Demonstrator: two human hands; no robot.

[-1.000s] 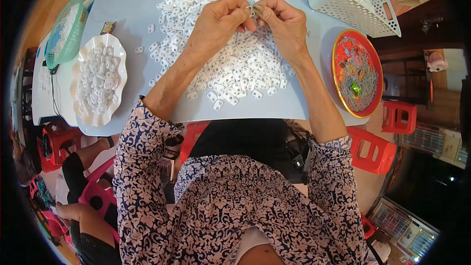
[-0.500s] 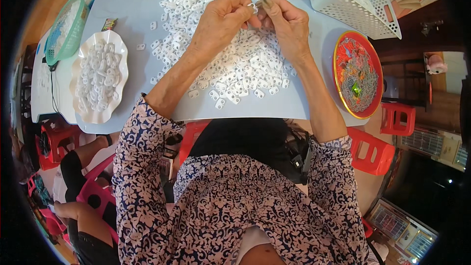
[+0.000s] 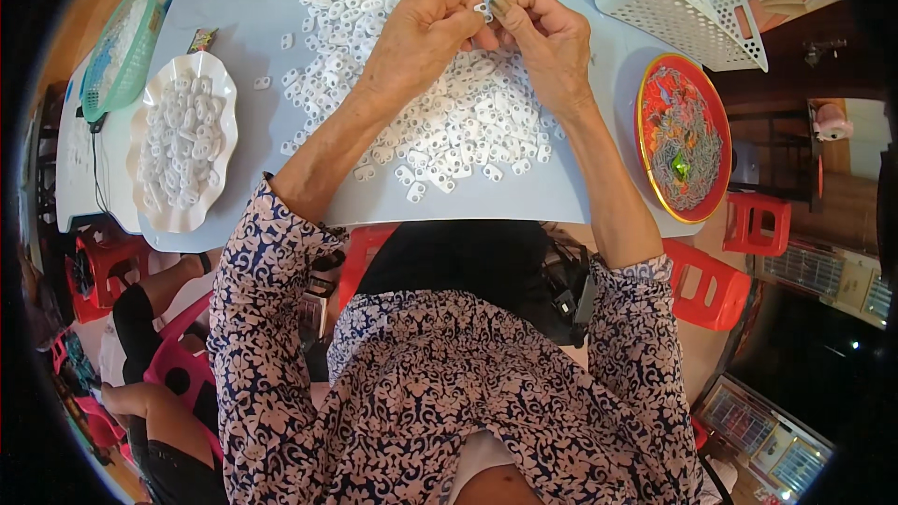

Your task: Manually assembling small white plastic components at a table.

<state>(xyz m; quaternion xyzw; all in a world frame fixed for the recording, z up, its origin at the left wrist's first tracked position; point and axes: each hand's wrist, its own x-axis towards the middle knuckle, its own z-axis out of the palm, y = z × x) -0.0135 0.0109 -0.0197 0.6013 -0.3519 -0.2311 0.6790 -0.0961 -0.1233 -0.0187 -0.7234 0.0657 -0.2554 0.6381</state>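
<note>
Over the far part of a large pile of small white plastic pieces with holes (image 3: 444, 136), my two hands meet at the fingertips. My left hand (image 3: 426, 33) is closed, pinching one small white two-holed piece (image 3: 483, 8) between thumb and fingers. Right beside it my right hand (image 3: 550, 42) is also closed, thumb against the bent fingers, its tip close to that piece. Whatever the right fingers grip is too small and hidden to make out. To the right stands a red gold-rimmed plate (image 3: 644, 126) with many thin grey parts (image 3: 700, 145) on it.
On the left is a wavy-edged white dish (image 3: 137, 164) of white pieces, with a small wrapped packet (image 3: 202, 39) behind it. Further left sits a green basket (image 3: 150, 47). A white perforated basket (image 3: 645, 23) stands back right. Red stools (image 3: 706, 285) stand beyond the blue-grey table (image 3: 262, 131).
Both hands stay together over the pile; their fingers have shifted slightly, and the white piece shows more plainly at the left fingertips. The view has moved a little.
</note>
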